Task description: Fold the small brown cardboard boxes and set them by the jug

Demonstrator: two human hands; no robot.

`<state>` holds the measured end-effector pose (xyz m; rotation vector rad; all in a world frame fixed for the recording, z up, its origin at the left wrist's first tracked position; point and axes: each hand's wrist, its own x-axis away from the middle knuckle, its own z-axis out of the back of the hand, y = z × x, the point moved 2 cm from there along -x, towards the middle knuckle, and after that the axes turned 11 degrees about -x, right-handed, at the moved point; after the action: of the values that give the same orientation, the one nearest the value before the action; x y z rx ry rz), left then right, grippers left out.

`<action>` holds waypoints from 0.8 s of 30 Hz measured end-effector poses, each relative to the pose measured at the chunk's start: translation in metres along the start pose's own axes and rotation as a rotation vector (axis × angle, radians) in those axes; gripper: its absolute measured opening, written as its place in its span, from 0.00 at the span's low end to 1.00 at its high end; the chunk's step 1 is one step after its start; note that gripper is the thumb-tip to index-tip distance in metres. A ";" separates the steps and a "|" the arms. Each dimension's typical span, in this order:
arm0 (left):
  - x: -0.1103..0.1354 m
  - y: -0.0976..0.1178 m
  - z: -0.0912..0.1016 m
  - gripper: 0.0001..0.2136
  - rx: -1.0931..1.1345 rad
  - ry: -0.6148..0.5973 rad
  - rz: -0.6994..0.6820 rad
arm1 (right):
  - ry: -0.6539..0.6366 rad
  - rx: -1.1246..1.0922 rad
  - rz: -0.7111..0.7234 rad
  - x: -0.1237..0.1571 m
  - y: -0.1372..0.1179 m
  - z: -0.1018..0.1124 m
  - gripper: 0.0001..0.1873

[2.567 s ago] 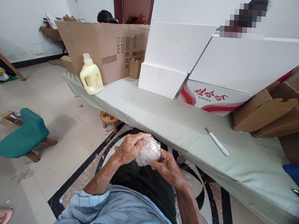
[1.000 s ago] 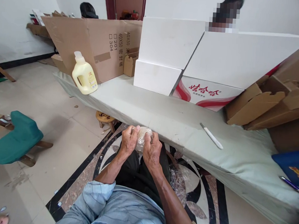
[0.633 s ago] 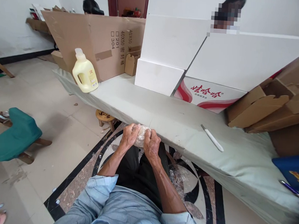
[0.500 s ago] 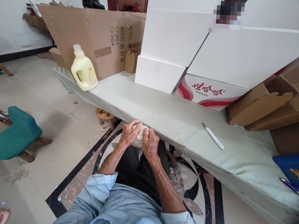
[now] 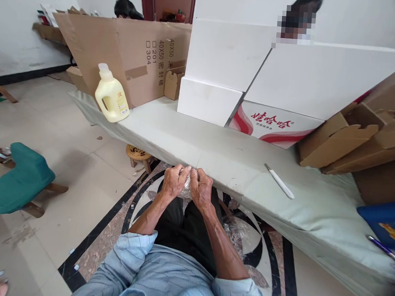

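Observation:
My left hand (image 5: 173, 183) and my right hand (image 5: 201, 189) are pressed together over my knees, just below the table's front edge. Both are closed round a crumpled ball of clear plastic film (image 5: 187, 188), which shows only as a thin strip between the fingers. My forearms come up from pale blue striped sleeves. A white-handled knife (image 5: 279, 181) lies on the table, well to the right of my hands.
A long table (image 5: 217, 151) in pale cloth carries a yellow jug (image 5: 112, 96), flat cardboard (image 5: 129, 53), white foam boxes (image 5: 230, 64), a red-and-white carton (image 5: 273, 124) and folded cartons (image 5: 353, 141). A green stool (image 5: 17, 178) stands on the floor left. People sit behind the boxes.
The plastic ball was large and plain to see between my hands; both hands have closed tighter on it and moved up toward the table edge, so little of it shows now.

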<state>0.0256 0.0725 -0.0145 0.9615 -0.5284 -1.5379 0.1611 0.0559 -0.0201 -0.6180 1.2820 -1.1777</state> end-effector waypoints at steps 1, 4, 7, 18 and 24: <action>-0.002 -0.001 0.001 0.20 0.010 -0.025 -0.007 | -0.012 0.000 -0.001 -0.002 0.001 0.001 0.30; -0.006 -0.004 0.004 0.18 0.054 -0.096 -0.034 | -0.061 -0.006 -0.009 -0.009 0.002 0.007 0.29; -0.009 -0.005 0.007 0.19 0.079 -0.072 -0.024 | -0.110 -0.031 -0.021 -0.013 0.000 0.012 0.26; -0.009 -0.003 0.014 0.21 0.173 0.034 0.084 | 0.048 -0.139 -0.123 0.010 -0.002 0.003 0.29; -0.010 -0.004 0.017 0.16 0.400 -0.006 0.159 | -0.040 -0.178 -0.064 0.003 -0.005 0.006 0.30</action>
<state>0.0096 0.0797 -0.0052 1.1856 -0.9184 -1.3164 0.1648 0.0506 -0.0156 -0.8144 1.3509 -1.1055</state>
